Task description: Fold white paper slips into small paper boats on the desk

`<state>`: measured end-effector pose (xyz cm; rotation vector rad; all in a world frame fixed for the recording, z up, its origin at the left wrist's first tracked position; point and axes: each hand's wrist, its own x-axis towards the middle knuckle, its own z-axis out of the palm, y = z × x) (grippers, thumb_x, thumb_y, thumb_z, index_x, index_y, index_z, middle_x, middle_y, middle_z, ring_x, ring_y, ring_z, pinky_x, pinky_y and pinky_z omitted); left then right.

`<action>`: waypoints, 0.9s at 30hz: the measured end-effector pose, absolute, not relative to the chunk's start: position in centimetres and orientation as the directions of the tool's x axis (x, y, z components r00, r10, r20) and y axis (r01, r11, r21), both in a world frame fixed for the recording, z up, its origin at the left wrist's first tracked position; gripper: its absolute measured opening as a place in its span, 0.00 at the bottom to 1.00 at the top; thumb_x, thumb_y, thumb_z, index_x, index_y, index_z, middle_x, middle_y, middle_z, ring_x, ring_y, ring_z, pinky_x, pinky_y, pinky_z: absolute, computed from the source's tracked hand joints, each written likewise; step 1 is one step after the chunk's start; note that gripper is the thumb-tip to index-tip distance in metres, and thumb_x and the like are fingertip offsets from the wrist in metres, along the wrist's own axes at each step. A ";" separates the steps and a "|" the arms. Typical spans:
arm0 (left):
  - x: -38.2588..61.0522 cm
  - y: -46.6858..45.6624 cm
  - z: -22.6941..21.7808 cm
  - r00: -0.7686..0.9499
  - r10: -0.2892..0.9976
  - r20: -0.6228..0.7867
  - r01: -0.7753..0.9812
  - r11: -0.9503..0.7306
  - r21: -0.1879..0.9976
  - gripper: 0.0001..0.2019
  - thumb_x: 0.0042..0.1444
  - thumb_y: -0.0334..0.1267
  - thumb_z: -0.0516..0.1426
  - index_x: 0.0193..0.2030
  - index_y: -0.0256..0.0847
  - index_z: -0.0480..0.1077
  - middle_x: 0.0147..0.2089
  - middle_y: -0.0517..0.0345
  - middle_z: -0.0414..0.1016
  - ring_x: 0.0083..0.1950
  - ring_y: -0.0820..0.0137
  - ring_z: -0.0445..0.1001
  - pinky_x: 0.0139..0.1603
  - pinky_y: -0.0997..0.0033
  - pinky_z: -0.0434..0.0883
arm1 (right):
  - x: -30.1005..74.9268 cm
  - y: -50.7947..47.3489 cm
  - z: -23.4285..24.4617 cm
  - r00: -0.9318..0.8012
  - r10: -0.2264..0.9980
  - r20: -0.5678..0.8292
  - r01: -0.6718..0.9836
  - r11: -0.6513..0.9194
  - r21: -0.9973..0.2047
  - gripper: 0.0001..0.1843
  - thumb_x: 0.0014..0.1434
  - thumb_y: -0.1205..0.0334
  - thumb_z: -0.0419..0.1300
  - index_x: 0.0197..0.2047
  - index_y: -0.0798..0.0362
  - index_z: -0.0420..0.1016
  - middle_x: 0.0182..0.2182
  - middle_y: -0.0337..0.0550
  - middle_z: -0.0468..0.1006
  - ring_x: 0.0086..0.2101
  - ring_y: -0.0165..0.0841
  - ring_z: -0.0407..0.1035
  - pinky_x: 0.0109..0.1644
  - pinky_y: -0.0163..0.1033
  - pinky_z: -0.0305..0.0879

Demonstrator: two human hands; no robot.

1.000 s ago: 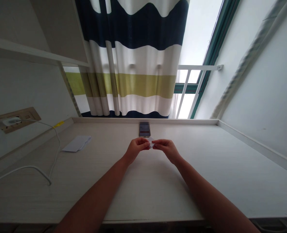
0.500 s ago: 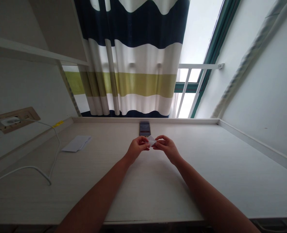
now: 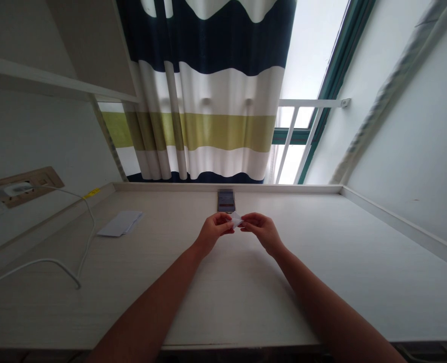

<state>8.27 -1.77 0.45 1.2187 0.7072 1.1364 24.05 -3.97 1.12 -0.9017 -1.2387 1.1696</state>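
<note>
Slight closing of right hand (image 3: pixel 264 233) toward small folded paper (image 3: pixel 236 220) since previous frame; left hand (image 3: pixel 214 233) about level. Grip: both hands together on paper, thumb-and-finger pinch from either side, hands themselves just apart, paper held in air above white laminate desk (image 3: pixel 283 297). Exact fingertip contact hard to read at this size, probably firm.

Risks: slip from too light a pinch, tear or crumple from uneven pull, drop onto smartphone (image 3: pixel 226 200) if either pinch loosens (screen lit, face up).

Around: loose white paper sheets (image 3: pixel 120 224) well off to left, white cable (image 3: pixel 59 260) across left of desk, running up to plug in wall socket (image 3: pixel 19 188). Behind: striped curtain (image 3: pixel 208 131), white window rail (image 3: pixel 314 103). In the way: only smartphone, close beyond paper.
</note>
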 end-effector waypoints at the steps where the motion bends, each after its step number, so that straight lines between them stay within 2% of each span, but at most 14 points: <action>1: 8.3 -1.8 0.4 0.325 0.935 0.144 -0.277 -0.052 0.959 0.11 0.39 0.35 0.62 0.29 0.34 0.66 0.27 0.61 0.69 0.29 0.75 0.70 0.36 0.68 0.70 | 24.0 -3.9 1.1 -0.046 0.975 0.219 -0.155 0.210 -0.965 0.12 0.37 0.62 0.66 0.28 0.55 0.72 0.25 0.40 0.77 0.29 0.33 0.72 0.37 0.43 0.68; 11: 8.6 -2.3 0.9 0.315 0.937 0.150 -0.200 -0.089 0.976 0.11 0.39 0.35 0.61 0.28 0.35 0.64 0.28 0.60 0.69 0.30 0.72 0.72 0.35 0.65 0.73 | 24.0 -4.0 1.0 -0.035 0.972 0.232 -0.103 0.227 -0.968 0.11 0.38 0.59 0.65 0.24 0.55 0.69 0.21 0.39 0.76 0.26 0.32 0.71 0.35 0.42 0.67; 27: 8.7 -2.5 1.1 0.289 0.945 0.154 -0.200 -0.098 0.975 0.11 0.39 0.32 0.61 0.28 0.35 0.63 0.27 0.61 0.69 0.29 0.73 0.72 0.34 0.68 0.72 | 23.8 -4.0 0.9 -0.019 0.978 0.207 -0.146 0.202 -0.969 0.11 0.38 0.59 0.64 0.24 0.54 0.68 0.21 0.38 0.76 0.25 0.31 0.70 0.36 0.42 0.66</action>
